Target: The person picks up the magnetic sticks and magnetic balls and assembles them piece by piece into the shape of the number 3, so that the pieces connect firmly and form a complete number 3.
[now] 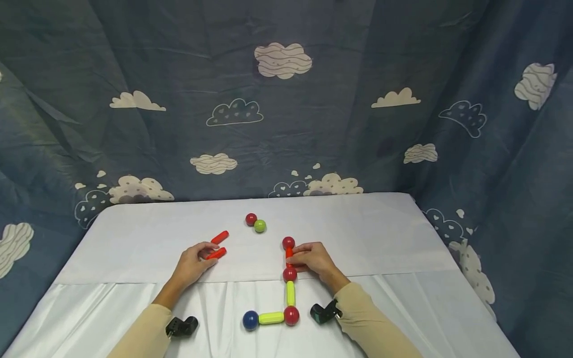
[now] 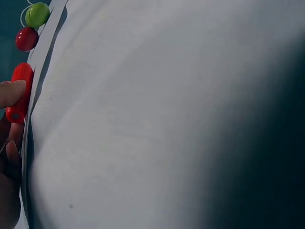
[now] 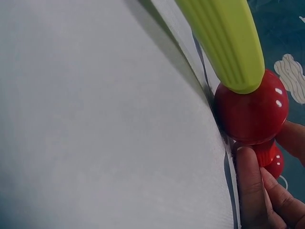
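Note:
My left hand pinches a short red rod between thumb and fingers; the left wrist view shows the thumb across this ribbed rod. Just beyond it lies a second red rod. On the right, my right hand grips another red rod, set between a far red ball and a nearer red ball. From that nearer ball a yellow-green rod runs to a corner red ball. A second yellow-green rod joins this corner to a blue ball, making an L shape.
A loose red ball and a green ball sit side by side farther back on the white-covered table. Behind the table hangs a dark blue curtain with cloud prints. A cloth seam crosses the table.

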{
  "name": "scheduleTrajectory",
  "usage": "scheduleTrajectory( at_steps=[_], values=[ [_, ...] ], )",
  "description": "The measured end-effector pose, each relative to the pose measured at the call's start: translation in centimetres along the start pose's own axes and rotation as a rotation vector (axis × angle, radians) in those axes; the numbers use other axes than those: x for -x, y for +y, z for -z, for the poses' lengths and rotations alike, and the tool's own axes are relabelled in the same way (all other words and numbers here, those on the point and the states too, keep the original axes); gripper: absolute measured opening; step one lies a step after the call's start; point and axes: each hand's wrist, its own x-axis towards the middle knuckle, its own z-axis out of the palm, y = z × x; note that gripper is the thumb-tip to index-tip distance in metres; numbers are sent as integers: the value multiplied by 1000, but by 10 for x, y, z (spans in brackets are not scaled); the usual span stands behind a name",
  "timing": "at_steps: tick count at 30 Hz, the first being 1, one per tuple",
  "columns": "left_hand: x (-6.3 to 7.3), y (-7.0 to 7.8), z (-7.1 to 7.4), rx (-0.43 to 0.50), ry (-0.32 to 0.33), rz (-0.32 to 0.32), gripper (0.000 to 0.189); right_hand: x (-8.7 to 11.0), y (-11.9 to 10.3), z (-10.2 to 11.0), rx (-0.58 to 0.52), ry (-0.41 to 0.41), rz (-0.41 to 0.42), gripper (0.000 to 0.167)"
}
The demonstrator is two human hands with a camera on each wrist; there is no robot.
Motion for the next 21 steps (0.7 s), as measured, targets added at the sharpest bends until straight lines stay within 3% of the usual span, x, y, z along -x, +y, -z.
scheduleTrajectory(
  at_steps=[9, 21],
  values=[
    [0, -4, 2, -66, -59, -14, 30, 0, 2, 0, 1, -18, 1, 34],
    [3, 9, -3, -189, -121, -84, 31, 1, 0, 1, 0, 2, -22, 32]
  ],
)
